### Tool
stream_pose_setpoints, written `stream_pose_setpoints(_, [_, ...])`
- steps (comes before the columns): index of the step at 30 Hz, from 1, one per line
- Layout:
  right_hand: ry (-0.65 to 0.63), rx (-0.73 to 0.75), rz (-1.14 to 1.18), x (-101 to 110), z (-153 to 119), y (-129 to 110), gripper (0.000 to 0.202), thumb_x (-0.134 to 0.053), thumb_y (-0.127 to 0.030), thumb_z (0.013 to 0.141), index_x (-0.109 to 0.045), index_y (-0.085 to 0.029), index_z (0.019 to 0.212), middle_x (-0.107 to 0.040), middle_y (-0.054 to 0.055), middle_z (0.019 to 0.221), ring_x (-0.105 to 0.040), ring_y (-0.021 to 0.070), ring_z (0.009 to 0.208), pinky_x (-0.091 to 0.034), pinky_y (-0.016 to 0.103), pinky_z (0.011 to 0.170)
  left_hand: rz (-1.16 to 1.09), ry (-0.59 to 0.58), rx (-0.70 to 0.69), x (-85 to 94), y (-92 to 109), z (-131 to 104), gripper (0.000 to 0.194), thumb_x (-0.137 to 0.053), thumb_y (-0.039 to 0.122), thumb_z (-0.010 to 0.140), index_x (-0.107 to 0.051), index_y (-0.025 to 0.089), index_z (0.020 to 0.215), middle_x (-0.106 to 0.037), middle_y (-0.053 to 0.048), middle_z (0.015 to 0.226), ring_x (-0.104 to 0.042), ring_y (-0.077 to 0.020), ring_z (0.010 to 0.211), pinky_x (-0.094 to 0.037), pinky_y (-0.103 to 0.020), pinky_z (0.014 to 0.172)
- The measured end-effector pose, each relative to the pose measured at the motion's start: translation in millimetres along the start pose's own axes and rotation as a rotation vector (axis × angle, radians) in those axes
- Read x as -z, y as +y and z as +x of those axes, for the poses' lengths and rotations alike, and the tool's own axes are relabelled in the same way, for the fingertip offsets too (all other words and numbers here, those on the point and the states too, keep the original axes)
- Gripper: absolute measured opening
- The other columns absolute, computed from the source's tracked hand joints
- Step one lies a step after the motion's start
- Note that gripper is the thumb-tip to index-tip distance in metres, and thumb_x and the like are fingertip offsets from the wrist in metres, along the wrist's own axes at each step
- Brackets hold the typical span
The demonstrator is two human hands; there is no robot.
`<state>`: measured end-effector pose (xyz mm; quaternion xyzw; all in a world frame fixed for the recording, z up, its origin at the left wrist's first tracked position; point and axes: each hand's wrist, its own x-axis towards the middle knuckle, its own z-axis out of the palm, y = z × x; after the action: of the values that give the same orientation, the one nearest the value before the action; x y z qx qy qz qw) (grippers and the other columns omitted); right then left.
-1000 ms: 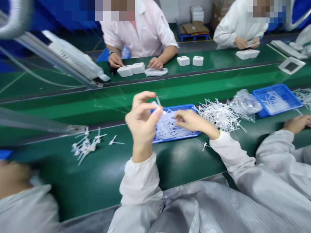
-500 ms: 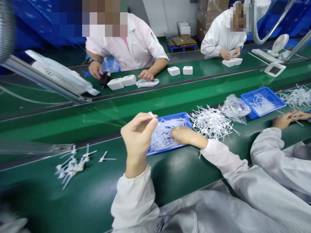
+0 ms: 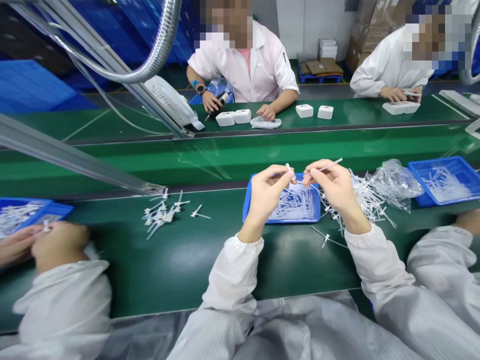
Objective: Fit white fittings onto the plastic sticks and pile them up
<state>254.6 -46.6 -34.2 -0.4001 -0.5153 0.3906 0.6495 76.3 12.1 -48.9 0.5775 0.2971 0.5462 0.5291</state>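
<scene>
Left hand (image 3: 268, 192): pinching a small white piece (image 3: 288, 168) between thumb and fingers, just beside the right hand.
Small white piece: poking up past the fingertips, top leaning left.
Right hand (image 3: 333, 187): pinching a white strip (image 3: 333, 164).
White strip: held at the fingertips, long axis slanting up rightward.
Blue tray (image 3: 246, 202): behind both hands, holding loose strips (image 3: 296, 206).

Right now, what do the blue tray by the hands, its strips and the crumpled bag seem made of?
Blue tray: likely moulded plastic, satin, from its even colour and rounded corners.
Strips: milky, slightly see-through white; probably plastic, not certain.
Crumpled bag: clear, glossy plastic film, with bright creases.
</scene>
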Motion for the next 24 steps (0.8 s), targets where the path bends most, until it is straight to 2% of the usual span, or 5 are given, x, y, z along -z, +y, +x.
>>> stream_pose_setpoints(3, [0.008, -0.023, 0.061, -6.2, -0.5, -0.3, 0.024, -0.088, -0.037, 0.088, -0.073, -0.019, 0.092, -0.078, 0.003, 0.087, -0.078, 0.0161, 0.077, -0.067, 0.032, 0.076, -0.039, -0.066, 0.011, -7.5, 2.6, -3.1, 0.023, -0.094, 0.038, 0.081, -0.086, 0.02, 0.089, -0.082, -0.008, 0.099, -0.073, -0.0146, 0.071, -0.063, -0.03, 0.07])
stream_pose_setpoints(6, [0.07, -0.009, 0.102, -9.2, 1.1, 1.7, 0.031, -0.092, -0.034, 0.083, -0.065, -0.02, 0.087, -0.076, 0.0, 0.085, -0.073, 0.0125, 0.07, -0.061, 0.026, 0.065, -0.047, -0.078, -0.002, -11.1, 4.7, -4.4, 0.022, -0.096, 0.037, 0.078, -0.086, 0.02, 0.087, -0.081, -0.007, 0.094, -0.074, -0.0155, 0.071, -0.064, -0.031, 0.071])
stream_pose_setpoints(10, [0.08, -0.01, 0.111, -10.4, 1.9, 3.3, 0.032, -0.091, -0.031, 0.083, -0.06, -0.021, 0.086, -0.074, -0.002, 0.083, -0.065, 0.0085, 0.065, -0.053, 0.023, 0.061, -0.025, -0.059, -0.031, -13.0, 4.1, -5.8, 0.02, -0.097, 0.037, 0.078, -0.086, 0.021, 0.085, -0.08, -0.006, 0.088, -0.074, -0.0159, 0.073, -0.064, -0.031, 0.074])
stream_pose_setpoints(15, [0.079, 0.006, 0.155, -9.2, 2.4, 6.0, 0.034, -0.088, -0.032, 0.087, -0.055, -0.022, 0.088, -0.071, -0.003, 0.084, -0.066, 0.0097, 0.066, -0.053, 0.024, 0.061, -0.023, -0.029, -0.053, -14.0, 4.8, -7.4, 0.018, -0.097, 0.036, 0.078, -0.087, 0.022, 0.084, -0.08, -0.005, 0.086, -0.074, -0.0151, 0.072, -0.065, -0.031, 0.075])
stream_pose_setpoints(24, [0.066, -0.043, 0.235, -14.9, 0.3, 9.9, 0.037, -0.09, -0.032, 0.083, -0.055, -0.023, 0.087, -0.073, -0.004, 0.082, -0.063, 0.0098, 0.064, -0.052, 0.026, 0.064, -0.016, -0.035, -0.061, -12.7, 3.9, -8.3, 0.014, -0.096, 0.034, 0.079, -0.088, 0.024, 0.085, -0.08, -0.005, 0.085, -0.076, -0.0158, 0.073, -0.066, -0.03, 0.076])
